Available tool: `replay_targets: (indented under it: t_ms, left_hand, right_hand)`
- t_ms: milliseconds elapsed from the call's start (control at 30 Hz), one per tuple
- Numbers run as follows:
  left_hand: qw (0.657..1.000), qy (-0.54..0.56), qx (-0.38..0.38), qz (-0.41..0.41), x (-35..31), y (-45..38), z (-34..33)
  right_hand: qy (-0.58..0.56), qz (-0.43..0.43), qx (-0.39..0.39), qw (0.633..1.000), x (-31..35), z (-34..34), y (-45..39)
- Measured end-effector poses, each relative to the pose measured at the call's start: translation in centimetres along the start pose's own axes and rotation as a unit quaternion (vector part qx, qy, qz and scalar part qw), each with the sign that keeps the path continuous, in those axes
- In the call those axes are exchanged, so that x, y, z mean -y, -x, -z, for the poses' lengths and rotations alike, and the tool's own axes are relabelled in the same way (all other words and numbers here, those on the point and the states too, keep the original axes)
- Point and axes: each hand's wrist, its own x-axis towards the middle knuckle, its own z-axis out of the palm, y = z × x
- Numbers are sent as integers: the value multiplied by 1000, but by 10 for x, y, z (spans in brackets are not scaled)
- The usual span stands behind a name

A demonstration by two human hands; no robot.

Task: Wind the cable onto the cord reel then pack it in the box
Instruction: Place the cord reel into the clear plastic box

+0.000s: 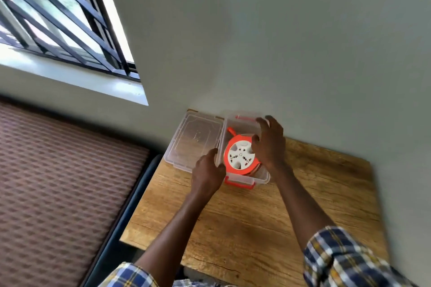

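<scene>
One clear box (242, 178) with orange latches is set at the far edge of a wooden table (256, 221), against the wall; its one lid (194, 141) lies just beside it, leftward. One orange-and-white cord reel (240, 158) is seated inside. The left hand (207, 173) is closed on the box's left rim. The right hand (269, 141), fingers spread, is held over the reel's right side; contact cannot be told.

wooden table (268, 216) | on it: clear box (261, 178), lid (193, 140) beside
</scene>
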Motion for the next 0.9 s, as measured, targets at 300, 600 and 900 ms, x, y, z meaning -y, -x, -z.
replay_targets:
  t_ms: [300, 600, 900]
  left_hand:
    - [996, 75, 30, 47, -6, -13, -6]
    - [1000, 6, -26, -3, -56, -8, -47]
    - [996, 76, -19, -36, -71, -5, -88]
  right_hand:
    - [73, 5, 138, 988, -45, 0, -40]
    - [12, -171, -58, 984, -138, 39, 48]
    - [-150, -366, -133, 909, -166, 67, 144]
